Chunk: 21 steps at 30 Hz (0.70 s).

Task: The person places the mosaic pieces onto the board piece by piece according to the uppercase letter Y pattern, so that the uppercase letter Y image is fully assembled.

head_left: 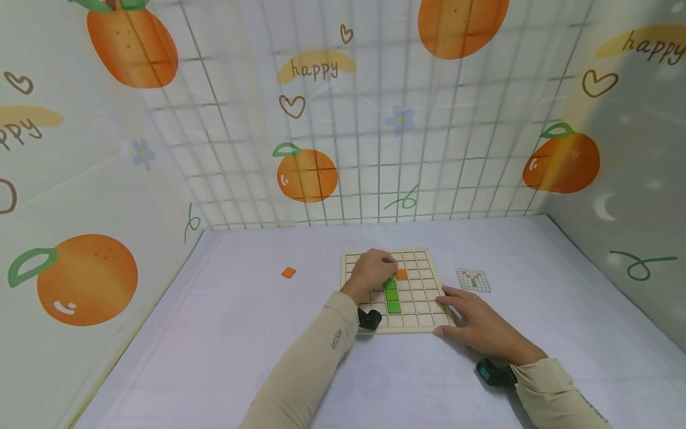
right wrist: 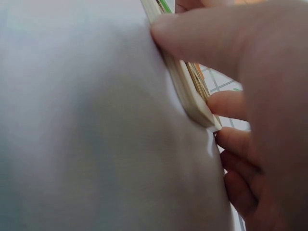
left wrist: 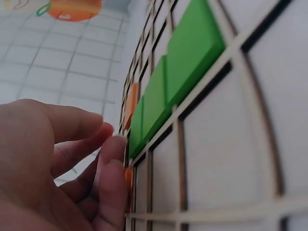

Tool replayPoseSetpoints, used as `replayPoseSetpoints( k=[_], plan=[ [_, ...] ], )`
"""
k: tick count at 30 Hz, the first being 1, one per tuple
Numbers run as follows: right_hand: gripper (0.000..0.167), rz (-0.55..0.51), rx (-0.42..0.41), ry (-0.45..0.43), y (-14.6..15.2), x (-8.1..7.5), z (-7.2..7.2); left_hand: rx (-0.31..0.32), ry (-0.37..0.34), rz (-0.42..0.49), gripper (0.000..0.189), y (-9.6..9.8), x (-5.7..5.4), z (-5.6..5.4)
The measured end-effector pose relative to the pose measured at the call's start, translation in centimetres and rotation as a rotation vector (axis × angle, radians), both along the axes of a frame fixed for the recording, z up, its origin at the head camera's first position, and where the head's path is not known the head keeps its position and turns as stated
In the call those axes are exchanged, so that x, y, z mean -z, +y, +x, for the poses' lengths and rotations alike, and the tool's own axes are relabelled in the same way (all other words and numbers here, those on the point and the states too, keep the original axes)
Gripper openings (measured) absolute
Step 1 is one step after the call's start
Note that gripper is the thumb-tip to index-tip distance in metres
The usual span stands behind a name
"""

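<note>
A square wooden grid board [head_left: 415, 322] lies flat, with green tiles [head_left: 392, 297] in a column of its cells. At the column's far end, an orange tile [head_left: 401, 273] sits on its right side. My left hand [head_left: 372, 271] is over the board, fingers bent and lower fingertips at its surface. The left wrist view shows another orange tile [left wrist: 128, 180] partly behind these fingers; nothing shows between thumb and index finger. My right hand [head_left: 477, 322] holds the board's near right corner, thumb [right wrist: 183, 36] on one edge and fingers on the other.
A loose orange tile [head_left: 289, 272] lies on the white table [head_left: 214, 345], left of the board. Right of the board is a small pattern card [head_left: 474, 280] printed with a coloured grid. Printed curtains and a wire mesh [head_left: 370, 179] enclose the table.
</note>
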State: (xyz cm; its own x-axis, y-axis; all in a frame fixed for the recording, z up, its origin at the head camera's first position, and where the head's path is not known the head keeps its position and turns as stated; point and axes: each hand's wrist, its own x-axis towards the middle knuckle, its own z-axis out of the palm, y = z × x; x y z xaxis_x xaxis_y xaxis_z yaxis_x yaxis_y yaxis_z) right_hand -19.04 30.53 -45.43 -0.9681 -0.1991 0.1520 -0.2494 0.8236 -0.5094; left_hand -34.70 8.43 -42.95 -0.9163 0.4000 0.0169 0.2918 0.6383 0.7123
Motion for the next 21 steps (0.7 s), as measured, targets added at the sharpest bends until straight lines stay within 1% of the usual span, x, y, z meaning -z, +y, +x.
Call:
replayPoseSetpoints(
  k=[4,9,13,17,21],
  plan=[
    [0.07,0.005,0.005,-0.004,-0.1,0.0,-0.1,0.036,-0.054,0.117,0.026,-0.8,-0.1,-0.5],
    [0.071,0.008,0.01,-0.01,-0.1,0.1,-0.2,0.051,-0.2,0.259,0.028,-1.3,-0.3,-0.6],
    [0.071,0.008,0.02,-0.026,-0.1,0.1,-0.2,0.047,-0.267,0.34,0.028,-1.6,-0.2,-0.8],
    [0.071,0.008,0.024,-0.033,-0.1,0.1,-0.2,0.035,-0.276,0.37,0.027,-2.0,-0.2,-1.0],
    [0.071,0.013,0.022,-0.028,-0.2,0.1,-0.2,-0.002,-0.228,0.348,0.027,-2.5,-0.3,-1.1]
  ],
)
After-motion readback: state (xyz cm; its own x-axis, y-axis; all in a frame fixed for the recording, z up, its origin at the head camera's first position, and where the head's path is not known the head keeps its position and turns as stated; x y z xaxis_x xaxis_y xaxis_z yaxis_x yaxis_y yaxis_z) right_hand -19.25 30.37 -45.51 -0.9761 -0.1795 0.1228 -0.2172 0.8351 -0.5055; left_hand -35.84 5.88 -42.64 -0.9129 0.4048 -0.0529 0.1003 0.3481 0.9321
